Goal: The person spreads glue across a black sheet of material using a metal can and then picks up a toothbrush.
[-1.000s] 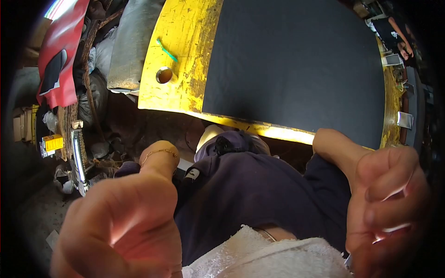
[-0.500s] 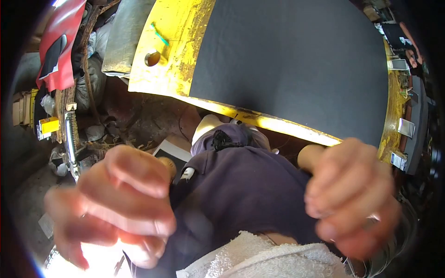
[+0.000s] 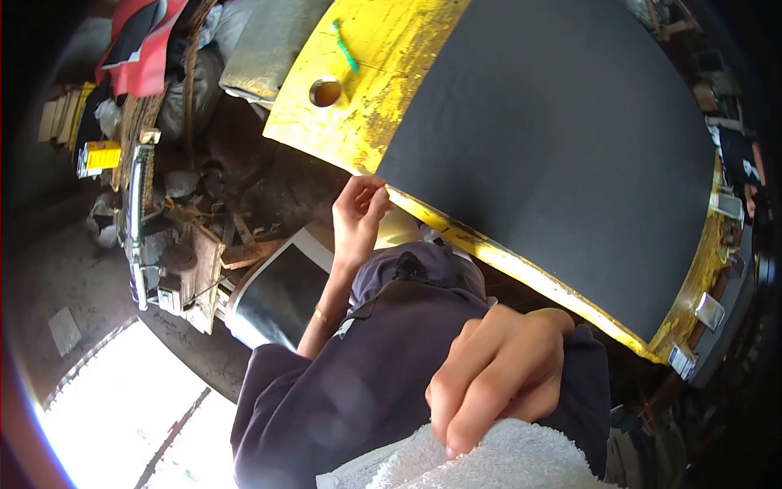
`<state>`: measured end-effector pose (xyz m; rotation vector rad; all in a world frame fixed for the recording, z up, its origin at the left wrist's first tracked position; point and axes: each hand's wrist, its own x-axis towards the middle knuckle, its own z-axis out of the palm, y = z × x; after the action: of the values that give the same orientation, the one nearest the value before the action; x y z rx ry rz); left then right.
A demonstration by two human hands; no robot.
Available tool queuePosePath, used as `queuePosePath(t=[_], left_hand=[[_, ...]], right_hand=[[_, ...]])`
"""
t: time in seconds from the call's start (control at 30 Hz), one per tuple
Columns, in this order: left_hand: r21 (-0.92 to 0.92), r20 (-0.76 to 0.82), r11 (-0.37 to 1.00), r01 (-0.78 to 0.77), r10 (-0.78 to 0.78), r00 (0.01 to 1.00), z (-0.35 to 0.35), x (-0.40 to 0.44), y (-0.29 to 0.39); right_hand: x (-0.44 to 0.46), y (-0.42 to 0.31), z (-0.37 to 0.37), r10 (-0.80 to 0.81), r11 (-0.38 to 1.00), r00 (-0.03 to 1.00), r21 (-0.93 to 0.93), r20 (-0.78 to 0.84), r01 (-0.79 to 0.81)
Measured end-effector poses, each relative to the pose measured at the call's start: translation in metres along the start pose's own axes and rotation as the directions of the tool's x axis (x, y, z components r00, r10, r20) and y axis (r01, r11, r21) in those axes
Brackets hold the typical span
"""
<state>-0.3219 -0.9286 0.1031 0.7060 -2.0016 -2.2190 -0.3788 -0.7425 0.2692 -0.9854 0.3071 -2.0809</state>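
Note:
My left hand (image 3: 357, 216) is by the front edge of the yellow table (image 3: 338, 130), close to the near left corner of the black sheet (image 3: 562, 155). Its fingers are curled in a pinch; what lies between them, if anything, is hidden. Lower in the view, my right hand (image 3: 505, 371) is closed with its fingertips on a white towel (image 3: 521, 452) near my chest. The sheet lies flat over most of the table. A green toothbrush-like stick (image 3: 345, 49) rests on the bare yellow part, beside a round hole (image 3: 325, 92).
At the left hang a red sheet (image 3: 147, 69) and a metal bar (image 3: 137, 220), with a yellow box (image 3: 101, 156) nearby. A dark glossy panel (image 3: 281, 293) leans below the table. Small tins (image 3: 709, 311) line the right edge. Another person's arm (image 3: 757, 163) shows far right.
Both hands were raised near the camera. My left hand has gone forward to the table edge, and my right hand has come down onto the towel. The view has tilted.

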Motion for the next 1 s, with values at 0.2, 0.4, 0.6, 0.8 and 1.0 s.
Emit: queuePosePath(t=[0.2,0.4,0.6,0.8,1.0], left_hand=[[0.5,-0.224,0.866,-0.003,0.133,0.965,-0.076,0.121,-0.11],[0.676,0.2,0.736,-0.036,-0.136,0.97,-0.099,0.152,-0.09],[0.68,0.37,0.73,-0.062,-0.269,0.889,-0.095,0.151,-0.128],[0.686,0.298,0.726,0.052,-0.345,0.89,-0.113,0.162,-0.163],[0.683,0.282,0.73,0.006,-0.271,0.92,-0.134,0.182,-0.151]], right_hand=[[0.038,0.013,-0.025,-0.044,0.991,0.95,0.107,-0.311,0.081],[0.067,0.01,-0.047,0.13,0.991,0.98,0.044,-0.152,-0.124],[0.091,0.015,-0.056,-0.103,0.995,0.925,-0.045,-0.365,0.093],[0.109,0.008,-0.04,-0.295,0.955,0.751,-0.176,-0.59,0.237],[0.121,0.009,-0.046,-0.456,0.888,0.751,-0.182,-0.478,0.423]])
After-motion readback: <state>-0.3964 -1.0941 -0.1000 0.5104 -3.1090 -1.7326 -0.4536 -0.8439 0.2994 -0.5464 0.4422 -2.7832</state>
